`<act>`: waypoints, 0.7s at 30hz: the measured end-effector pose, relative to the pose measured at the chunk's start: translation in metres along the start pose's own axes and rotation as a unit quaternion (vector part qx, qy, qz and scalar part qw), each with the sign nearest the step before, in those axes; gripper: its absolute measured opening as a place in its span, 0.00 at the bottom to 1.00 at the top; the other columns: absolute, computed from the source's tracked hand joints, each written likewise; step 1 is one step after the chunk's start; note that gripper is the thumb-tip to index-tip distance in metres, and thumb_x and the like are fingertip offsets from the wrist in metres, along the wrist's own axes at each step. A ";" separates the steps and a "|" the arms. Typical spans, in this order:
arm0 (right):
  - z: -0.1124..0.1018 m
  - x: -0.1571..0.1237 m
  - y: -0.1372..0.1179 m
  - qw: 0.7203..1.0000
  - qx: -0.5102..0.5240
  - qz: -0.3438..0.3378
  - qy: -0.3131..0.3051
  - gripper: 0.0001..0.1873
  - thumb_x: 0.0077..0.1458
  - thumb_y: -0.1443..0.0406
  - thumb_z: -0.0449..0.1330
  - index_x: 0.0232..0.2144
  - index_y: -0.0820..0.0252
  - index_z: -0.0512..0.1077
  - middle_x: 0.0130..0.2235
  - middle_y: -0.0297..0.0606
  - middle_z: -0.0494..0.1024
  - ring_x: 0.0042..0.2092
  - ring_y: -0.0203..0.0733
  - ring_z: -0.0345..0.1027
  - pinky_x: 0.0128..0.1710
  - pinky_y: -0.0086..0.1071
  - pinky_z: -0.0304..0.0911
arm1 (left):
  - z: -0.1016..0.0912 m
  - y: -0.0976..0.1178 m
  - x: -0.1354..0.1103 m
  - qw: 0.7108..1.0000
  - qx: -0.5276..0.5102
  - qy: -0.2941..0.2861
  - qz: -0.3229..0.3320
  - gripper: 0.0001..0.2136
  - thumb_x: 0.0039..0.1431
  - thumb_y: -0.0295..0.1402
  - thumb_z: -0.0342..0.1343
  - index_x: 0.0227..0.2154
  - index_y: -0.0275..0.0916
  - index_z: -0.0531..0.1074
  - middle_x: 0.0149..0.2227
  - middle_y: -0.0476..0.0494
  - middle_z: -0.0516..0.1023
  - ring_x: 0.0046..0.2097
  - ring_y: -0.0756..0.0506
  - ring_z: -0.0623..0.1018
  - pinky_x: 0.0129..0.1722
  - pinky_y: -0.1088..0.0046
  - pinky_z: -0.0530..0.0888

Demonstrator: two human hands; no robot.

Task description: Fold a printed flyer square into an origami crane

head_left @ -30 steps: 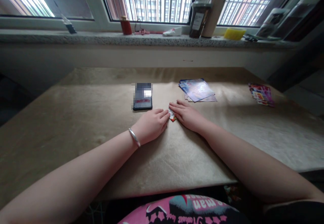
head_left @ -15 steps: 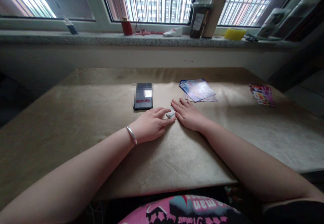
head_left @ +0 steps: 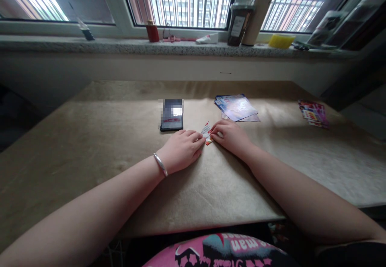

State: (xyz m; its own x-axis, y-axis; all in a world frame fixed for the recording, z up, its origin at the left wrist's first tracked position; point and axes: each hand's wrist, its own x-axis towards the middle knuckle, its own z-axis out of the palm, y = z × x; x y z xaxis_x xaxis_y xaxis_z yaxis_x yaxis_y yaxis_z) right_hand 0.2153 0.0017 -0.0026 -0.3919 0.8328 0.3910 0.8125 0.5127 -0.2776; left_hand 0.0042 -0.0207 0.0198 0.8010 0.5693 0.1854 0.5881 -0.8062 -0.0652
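Observation:
A small folded piece of printed paper, white with red marks and an orange patch at its near corner, lies on the table between my hands. My left hand, with a silver bangle at the wrist, holds its left edge under closed fingertips. On the other side, my right hand pinches the right edge between thumb and fingers. The fingertips of both hands cover parts of the paper. Just beyond my left hand lies a phone, its screen partly blurred.
Glossy printed sheets lie in a stack beyond my right hand. Colourful printed papers rest near the table's right edge. Along the windowsill stand a red bottle, a dark lidded container and a yellow block.
My right hand has gone from lying flat over the paper to pinching its right edge. The fingers of my left hand have drawn together on it, and more of the paper shows.

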 end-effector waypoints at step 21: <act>0.005 -0.002 0.010 0.993 0.117 0.022 0.012 0.08 0.48 0.65 0.63 0.34 0.60 0.75 0.41 0.41 0.76 0.45 0.43 0.67 0.49 0.39 0.61 | 0.011 -0.007 0.004 0.994 -0.087 0.058 -0.036 0.12 0.61 0.30 0.47 0.43 0.38 0.73 0.40 0.41 0.74 0.40 0.47 0.73 0.41 0.68 0.71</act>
State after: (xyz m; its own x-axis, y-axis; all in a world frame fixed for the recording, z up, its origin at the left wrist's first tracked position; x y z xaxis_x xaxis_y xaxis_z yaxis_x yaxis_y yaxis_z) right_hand 0.2217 0.0058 -0.0108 -0.3454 0.8519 0.3935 0.7057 0.5122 -0.4895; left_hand 0.0044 -0.0105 0.0103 0.7332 0.6119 0.2967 0.6068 -0.7856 0.1207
